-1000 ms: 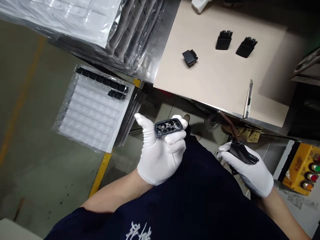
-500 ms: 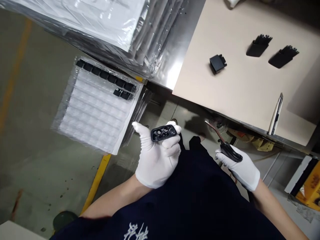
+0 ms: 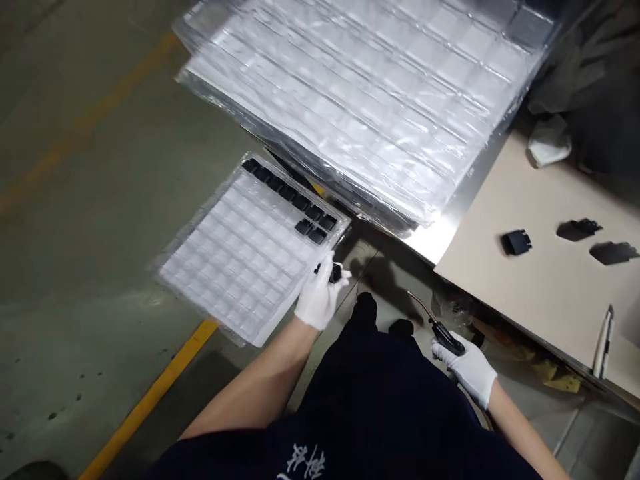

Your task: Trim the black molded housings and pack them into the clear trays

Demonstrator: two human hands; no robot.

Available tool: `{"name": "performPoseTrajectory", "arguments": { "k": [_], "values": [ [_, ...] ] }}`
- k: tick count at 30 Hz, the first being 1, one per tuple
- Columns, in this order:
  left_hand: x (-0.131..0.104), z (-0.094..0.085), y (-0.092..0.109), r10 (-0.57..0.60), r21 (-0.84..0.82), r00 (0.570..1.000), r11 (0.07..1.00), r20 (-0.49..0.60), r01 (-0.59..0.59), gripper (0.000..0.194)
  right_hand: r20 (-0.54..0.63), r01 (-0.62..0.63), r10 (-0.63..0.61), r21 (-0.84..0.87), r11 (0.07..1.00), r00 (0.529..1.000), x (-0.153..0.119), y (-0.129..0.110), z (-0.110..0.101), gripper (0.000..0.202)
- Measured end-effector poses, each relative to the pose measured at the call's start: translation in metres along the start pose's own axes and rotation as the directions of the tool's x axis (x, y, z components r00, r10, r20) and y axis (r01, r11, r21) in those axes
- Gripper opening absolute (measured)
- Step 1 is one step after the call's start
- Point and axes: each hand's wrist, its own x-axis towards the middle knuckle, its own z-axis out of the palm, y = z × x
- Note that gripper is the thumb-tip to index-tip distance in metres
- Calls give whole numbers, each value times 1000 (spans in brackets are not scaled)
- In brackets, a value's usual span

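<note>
Left hand (image 3: pixel 316 300), gripping one black connector (image 3: pixel 335 273), has shifted to the tray's (image 3: pixel 225 253) right corner, bringing that part close to the filled pockets; right hand (image 3: pixel 469 367) still grasps one black-handled tool (image 3: pixel 447 338). Counts: nine seated connectors (image 3: pixel 287 192), seven along the tray's upper edge, two below; three loose connectors (image 3: pixel 517 242) on the desk (image 3: pixel 530 300); one knife (image 3: pixel 603 343) at its near edge

Dull green-grey floor (image 3: pixel 125 267), yellow stripe (image 3: pixel 150 400), fainter orange stripe (image 3: pixel 100 112); beige-topped workbench (image 3: pixel 540 293) at right; lighting dim, uneven.
</note>
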Motion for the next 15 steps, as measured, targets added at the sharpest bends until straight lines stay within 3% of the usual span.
{"name": "performPoseTrajectory", "arguments": {
  "k": [3, 8, 11, 15],
  "values": [
    [81, -38, -10, 105, 250, 986, 966, -132, -70, 64, 16, -21, 21, 3, 1000, 1000, 8, -3, 12, 49],
    [188, -82, -2, 206, 628, 968, 775, -141, -73, 73, -31, -35, 36, 35, 999, 999, 7, -1, 25, 49],
    [226, -90, -4, 219, 754, 969, 654, -117, -57, 75, -52, -64, 66, 39, 997, 996, 3, 6, 26, 48],
    [251, -90, -17, 232, 847, 972, 525, -48, -83, 76, -51, -110, 113, 50, 993, 992, 1, 25, 25, 48]
  ]
}}
